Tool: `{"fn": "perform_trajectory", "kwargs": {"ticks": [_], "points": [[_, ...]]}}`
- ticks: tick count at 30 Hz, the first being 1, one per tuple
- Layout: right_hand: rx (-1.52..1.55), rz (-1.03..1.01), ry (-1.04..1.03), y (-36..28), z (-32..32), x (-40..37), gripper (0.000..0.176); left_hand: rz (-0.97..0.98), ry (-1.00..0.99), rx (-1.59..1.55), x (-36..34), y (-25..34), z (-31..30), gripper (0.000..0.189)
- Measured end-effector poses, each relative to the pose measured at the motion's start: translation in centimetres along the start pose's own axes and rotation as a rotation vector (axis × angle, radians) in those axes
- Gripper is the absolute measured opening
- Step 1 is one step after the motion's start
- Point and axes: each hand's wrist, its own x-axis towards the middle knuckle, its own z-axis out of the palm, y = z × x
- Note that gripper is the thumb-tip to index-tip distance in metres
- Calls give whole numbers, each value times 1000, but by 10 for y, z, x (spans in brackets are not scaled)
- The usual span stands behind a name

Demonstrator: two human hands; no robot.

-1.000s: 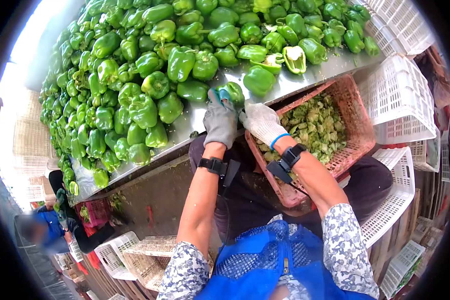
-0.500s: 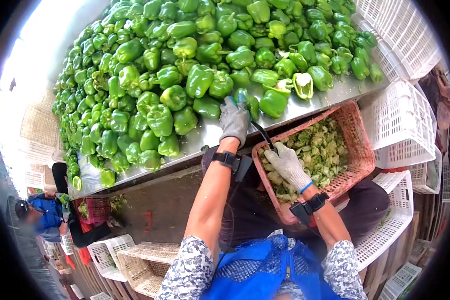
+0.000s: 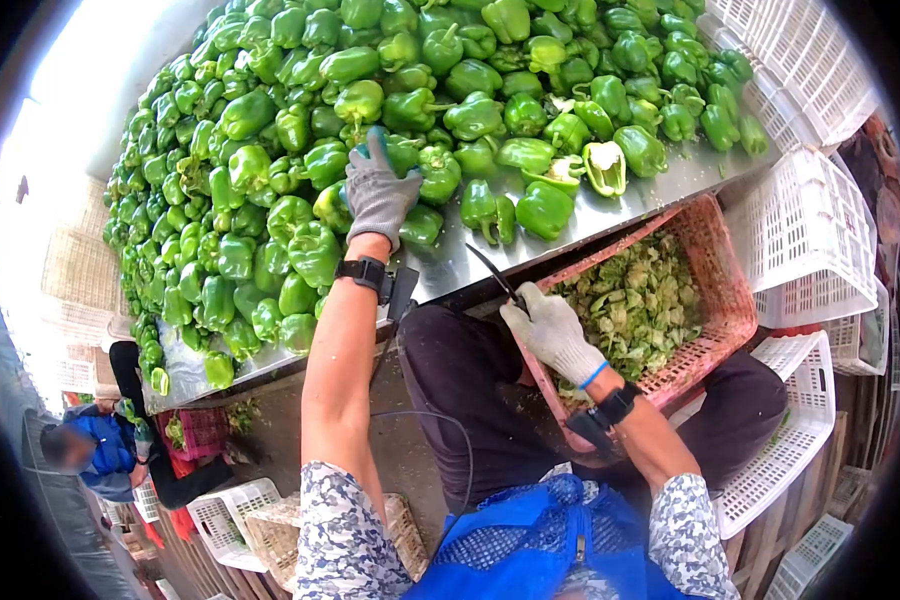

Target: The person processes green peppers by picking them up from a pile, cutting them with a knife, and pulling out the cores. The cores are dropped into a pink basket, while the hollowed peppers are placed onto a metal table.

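Observation:
My left hand [image 3: 378, 200], in a grey glove with bluish-green fingertips, rests on the heap of green bell peppers [image 3: 315, 250]. Its fingers are stretched out and the thumb stands apart, beside a pepper [image 3: 402, 153] that it partly covers. My right hand [image 3: 548, 330], in a pale glove, is closed round a knife [image 3: 490, 268] with a thin dark blade pointing up and left. That hand is over the left rim of a reddish plastic crate [image 3: 725, 315] holding pale green pepper cores and scraps [image 3: 635, 300]. On the table's edge lies a cut-open pepper [image 3: 604, 168].
The metal table [image 3: 440, 272] slopes across the view, its edge just beyond my knees. White plastic crates [image 3: 810, 240] stand at the right, and more crates [image 3: 235, 520] lie lower left. Another person [image 3: 105, 445] in blue sits at the far left near a dark pink crate [image 3: 200, 430].
My left hand has moved left and farther up onto the heap, leaving a pepper near the table's edge. My right hand has shifted slightly left and down with the knife.

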Motion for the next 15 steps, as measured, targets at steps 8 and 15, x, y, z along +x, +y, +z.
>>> {"fn": "perform_trajectory", "kwargs": {"ticks": [8, 15], "points": [[-13, -41, 106, 6, -12, 44, 42, -131, 178, -532, -46, 19, -42, 77], [440, 84, -96, 12, -17, 51, 34, -219, -13, -861, -166, 14, 43, 43]]}}
